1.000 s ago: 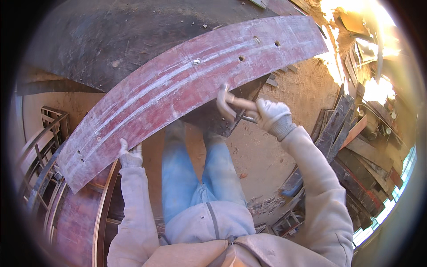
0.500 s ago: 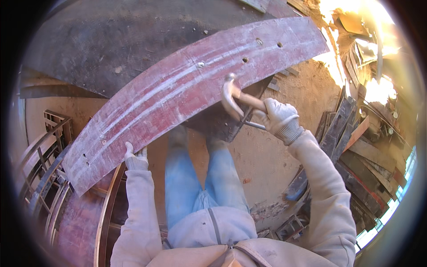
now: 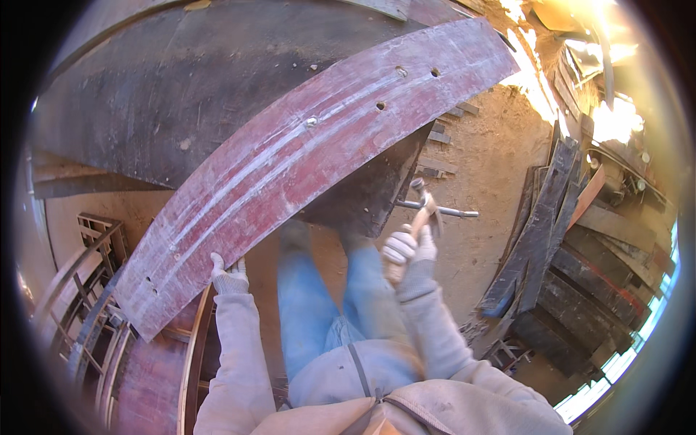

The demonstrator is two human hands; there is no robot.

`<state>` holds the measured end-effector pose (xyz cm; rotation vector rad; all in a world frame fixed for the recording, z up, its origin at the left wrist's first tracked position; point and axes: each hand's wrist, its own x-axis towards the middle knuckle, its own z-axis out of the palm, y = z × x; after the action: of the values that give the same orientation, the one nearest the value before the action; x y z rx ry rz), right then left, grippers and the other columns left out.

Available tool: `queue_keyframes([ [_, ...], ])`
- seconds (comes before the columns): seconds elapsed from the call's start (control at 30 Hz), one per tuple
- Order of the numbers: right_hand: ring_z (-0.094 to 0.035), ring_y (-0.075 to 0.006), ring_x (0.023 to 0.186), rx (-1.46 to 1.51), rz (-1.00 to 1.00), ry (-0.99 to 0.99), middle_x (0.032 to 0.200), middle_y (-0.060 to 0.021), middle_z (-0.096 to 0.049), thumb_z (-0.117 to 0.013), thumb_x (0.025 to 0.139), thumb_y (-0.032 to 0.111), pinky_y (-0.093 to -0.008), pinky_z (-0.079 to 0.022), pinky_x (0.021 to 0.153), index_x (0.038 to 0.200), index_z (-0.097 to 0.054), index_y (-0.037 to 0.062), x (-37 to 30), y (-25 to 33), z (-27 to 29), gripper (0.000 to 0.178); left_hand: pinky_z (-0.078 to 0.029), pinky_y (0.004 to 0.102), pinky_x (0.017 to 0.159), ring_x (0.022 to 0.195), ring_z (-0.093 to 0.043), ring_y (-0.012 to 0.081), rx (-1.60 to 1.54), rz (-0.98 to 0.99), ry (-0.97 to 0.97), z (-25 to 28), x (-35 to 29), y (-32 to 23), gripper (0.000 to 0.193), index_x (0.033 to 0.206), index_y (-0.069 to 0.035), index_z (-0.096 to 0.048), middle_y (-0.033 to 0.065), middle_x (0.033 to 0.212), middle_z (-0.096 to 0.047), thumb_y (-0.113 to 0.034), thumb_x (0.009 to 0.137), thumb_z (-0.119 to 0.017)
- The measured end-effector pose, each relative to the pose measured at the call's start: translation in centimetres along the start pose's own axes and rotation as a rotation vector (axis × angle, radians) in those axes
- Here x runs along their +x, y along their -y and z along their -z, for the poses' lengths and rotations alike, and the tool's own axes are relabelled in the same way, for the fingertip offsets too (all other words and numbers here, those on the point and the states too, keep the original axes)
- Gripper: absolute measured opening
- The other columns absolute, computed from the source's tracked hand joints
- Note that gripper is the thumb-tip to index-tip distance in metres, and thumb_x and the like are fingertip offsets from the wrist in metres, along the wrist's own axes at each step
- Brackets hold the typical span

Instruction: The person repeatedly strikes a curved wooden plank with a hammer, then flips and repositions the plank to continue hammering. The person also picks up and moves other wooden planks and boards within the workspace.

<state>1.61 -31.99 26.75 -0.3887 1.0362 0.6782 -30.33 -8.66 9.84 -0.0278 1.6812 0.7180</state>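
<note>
The dark table [image 3: 130, 109] bears the panel [image 3: 290, 167], laid across its corner, and scattered pale crumbs [image 3: 185, 143]. On the floor [image 3: 486, 159] lie offcuts [image 3: 439, 166] near the table and, at right, heaped planks [image 3: 544, 210].

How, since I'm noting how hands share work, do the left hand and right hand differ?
The left hand holds the lower edge of the curved red board, while the right hand grips a hammer.
The left hand is near the board's left end, whereas the right hand is clear of the board.
Both wear pale gloves.
</note>
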Motion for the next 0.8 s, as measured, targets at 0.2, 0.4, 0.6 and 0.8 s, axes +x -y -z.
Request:
queue_keyframes([
  [0.2,-0.035,-0.0066,0.048,0.240,-0.331,0.172,0.058,0.0103,-0.033,-0.037,0.112,0.059,-0.0270,-0.030,0.046,0.094,-0.061,0.0123,2.4,-2.5,2.4,0.055,-0.057,0.0531,0.108,0.126,-0.064,0.0358,-0.011,-0.004,0.051,1.0,1.6,-0.2,0.050,0.141,-0.004,-0.058,0.0168,0.139,-0.065,-0.031,0.101,-0.071],
  [0.4,-0.033,-0.0082,0.045,0.415,-0.022,0.254,0.058,0.0101,-0.033,-0.034,0.110,0.064,-0.0285,-0.029,0.045,0.092,-0.059,0.0131,3.0,-3.1,2.8,0.060,-0.057,0.0532,0.108,0.126,-0.064,0.0362,-0.018,-0.002,0.054,1.0,1.8,-0.2,0.051,0.140,-0.002,-0.059,0.0173,0.138,-0.065,-0.029,0.099,-0.073],
  [0.6,-0.030,-0.0075,0.042,0.092,-0.231,0.229,0.058,0.0095,-0.032,-0.042,0.108,0.066,-0.0276,-0.027,0.040,0.093,-0.058,0.0130,4.9,-2.9,0.1,0.057,-0.057,0.0525,0.110,0.125,-0.064,0.0365,-0.004,-0.040,-0.009,-0.5,0.9,-0.2,0.051,0.140,0.000,-0.057,0.0179,0.135,-0.066,-0.027,0.100,-0.072],
  [0.8,-0.053,-0.0250,0.046,-1.360,0.529,-0.143,0.060,-0.0039,-0.052,-0.051,0.107,0.059,-0.0379,-0.044,0.043,0.101,-0.057,0.0092,0.1,1.2,1.7,0.051,-0.058,0.0531,0.108,0.124,-0.064,0.0367,-0.005,0.005,0.037,-0.5,0.6,-0.3,0.050,0.138,-0.001,-0.059,0.0176,0.137,-0.066,-0.027,0.098,-0.075],
])
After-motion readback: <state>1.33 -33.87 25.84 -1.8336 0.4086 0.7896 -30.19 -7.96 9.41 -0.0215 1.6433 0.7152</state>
